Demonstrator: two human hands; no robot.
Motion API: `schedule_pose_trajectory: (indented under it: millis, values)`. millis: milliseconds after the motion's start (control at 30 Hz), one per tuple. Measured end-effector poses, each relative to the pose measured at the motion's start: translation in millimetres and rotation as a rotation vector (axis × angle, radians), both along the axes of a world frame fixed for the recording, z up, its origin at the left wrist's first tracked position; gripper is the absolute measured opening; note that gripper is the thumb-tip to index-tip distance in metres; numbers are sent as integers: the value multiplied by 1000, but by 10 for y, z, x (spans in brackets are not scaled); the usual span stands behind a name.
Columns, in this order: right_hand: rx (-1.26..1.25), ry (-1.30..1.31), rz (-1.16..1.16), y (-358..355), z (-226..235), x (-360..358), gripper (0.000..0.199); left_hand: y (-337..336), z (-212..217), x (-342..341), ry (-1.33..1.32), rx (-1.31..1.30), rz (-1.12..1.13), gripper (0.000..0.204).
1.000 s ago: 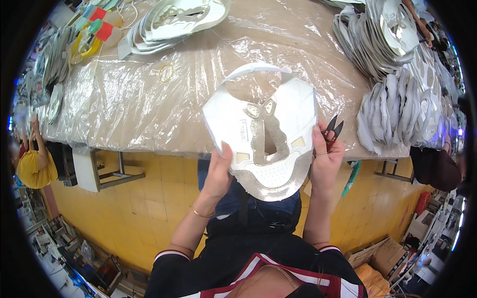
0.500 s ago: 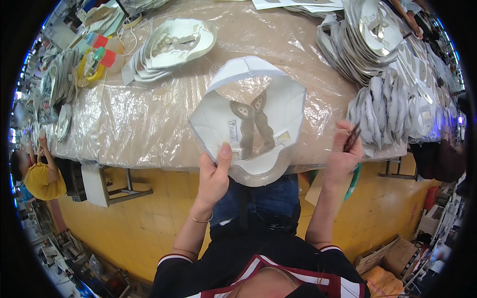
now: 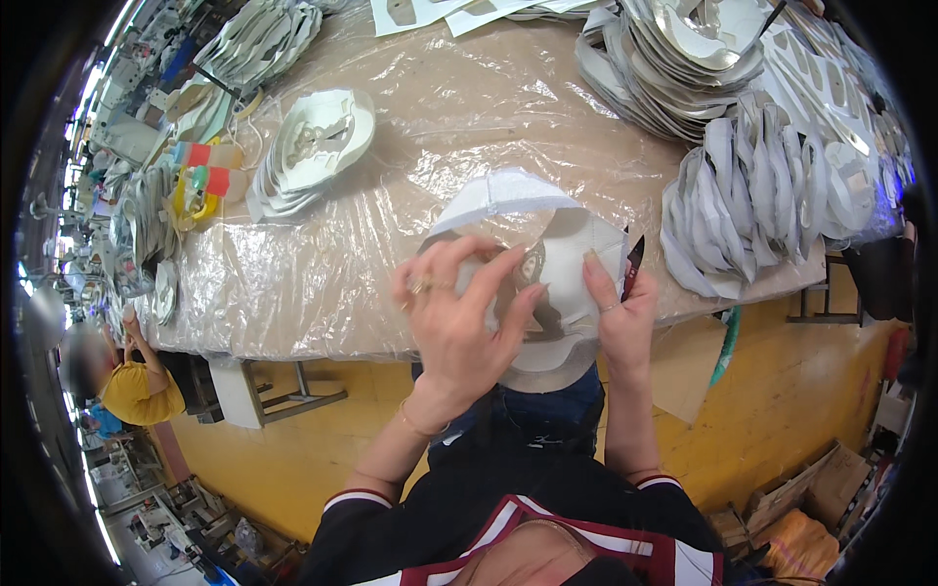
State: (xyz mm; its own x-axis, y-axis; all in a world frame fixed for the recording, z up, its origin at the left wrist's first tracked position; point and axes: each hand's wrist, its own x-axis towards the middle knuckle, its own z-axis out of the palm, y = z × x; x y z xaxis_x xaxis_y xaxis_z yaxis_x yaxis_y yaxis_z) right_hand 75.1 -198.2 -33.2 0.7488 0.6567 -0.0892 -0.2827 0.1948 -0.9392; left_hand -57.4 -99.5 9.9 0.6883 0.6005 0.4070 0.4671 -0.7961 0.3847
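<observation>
White cut-out piece (image 3: 547,264), curved with a brown middle, held over near table edge (image 3: 322,332). Left hand (image 3: 459,327) spread across its front, fingers pinching it; right hand (image 3: 620,317) clamped on right rim, dark tool (image 3: 633,266) tucked alongside. Stacks of white pieces (image 3: 772,186) far right; colourful tape rolls (image 3: 200,181) left.

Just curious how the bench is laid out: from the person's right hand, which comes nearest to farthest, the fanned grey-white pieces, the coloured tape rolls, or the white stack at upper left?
From the right hand:
1. Fanned grey-white pieces, to its right.
2. White stack, upper left.
3. Coloured tape rolls, far left.
</observation>
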Motion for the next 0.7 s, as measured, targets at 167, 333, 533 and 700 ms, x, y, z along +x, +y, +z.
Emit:
schedule_pose_trajectory:
  millis: [167, 333, 533, 700]
  values:
    - [-11, -65, 30, -110, 37, 69, 20, 102, -27, 384, -141, -111, -86, 19]
    - [-47, -79, 7, -88, 38, 122, 20, 182, -163, 543, -218, -277, -125, 12]
    - [-52, -22, 11, -69, 69, 157, 19, 198, -181, 456, -317, -862, -136, 16]
    - [-53, -51, -47, -128, 57, 102, 19, 136, -196, 370, -368, -1354, -197, 21]
